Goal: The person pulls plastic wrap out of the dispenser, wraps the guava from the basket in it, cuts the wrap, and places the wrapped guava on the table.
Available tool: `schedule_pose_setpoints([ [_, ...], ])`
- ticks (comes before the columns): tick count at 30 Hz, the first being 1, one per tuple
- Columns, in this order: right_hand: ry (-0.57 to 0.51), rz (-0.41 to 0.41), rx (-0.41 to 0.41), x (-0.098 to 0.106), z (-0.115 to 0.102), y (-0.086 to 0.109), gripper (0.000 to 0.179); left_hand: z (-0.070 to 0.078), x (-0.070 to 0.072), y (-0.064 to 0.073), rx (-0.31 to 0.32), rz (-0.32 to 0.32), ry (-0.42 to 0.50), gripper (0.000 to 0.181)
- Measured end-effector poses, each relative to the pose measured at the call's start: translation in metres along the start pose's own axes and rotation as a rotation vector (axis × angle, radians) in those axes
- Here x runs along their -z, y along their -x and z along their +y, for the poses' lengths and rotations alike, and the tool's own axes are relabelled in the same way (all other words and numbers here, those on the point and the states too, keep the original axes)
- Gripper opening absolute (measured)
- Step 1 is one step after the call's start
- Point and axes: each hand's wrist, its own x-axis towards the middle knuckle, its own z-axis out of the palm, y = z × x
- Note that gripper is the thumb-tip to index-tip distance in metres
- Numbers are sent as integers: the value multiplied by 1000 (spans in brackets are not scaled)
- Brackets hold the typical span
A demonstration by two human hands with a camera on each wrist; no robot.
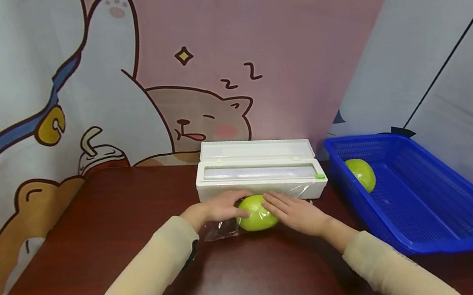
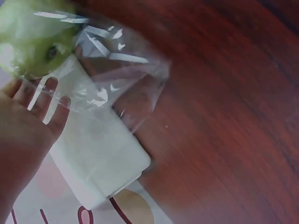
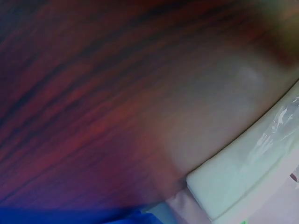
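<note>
A yellow-green fruit [image 1: 256, 214] with a dark dimple, round like an apple, lies on the table before a white cling film box [image 1: 260, 189]. My left hand [image 1: 220, 208] holds its left side, the thumb in front and fingers behind; in the left wrist view the other fingers spread under the film. Clear cling film [image 2: 126, 65] covers the fruit [image 2: 35, 39] and sticks out past it in a loose, creased flap. From the right, my right hand [image 1: 293, 210] lays nearly straight fingers on the film-covered fruit. The right wrist view shows no clear hand.
At the right stands a blue plastic basket [image 1: 429, 191] with another green fruit [image 1: 361, 175] at its left wall. The film box's lid [image 1: 257, 148] is up, a film roll [image 1: 262, 170] inside. A patterned cloth [image 1: 287, 59] hangs behind the dark red-brown table [image 1: 238, 288].
</note>
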Motion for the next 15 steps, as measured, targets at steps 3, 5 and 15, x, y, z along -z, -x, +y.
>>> schedule_pose_setpoints([
  [3,-41,25,-22,-1,-1,1,41,1,2,8,-55,86,-96,53],
  [5,-48,42,-30,-2,-1,0,46,2,3,18,-122,204,-200,46],
  [15,-90,92,-52,-8,-3,2,57,4,-29,57,-301,258,-654,59],
])
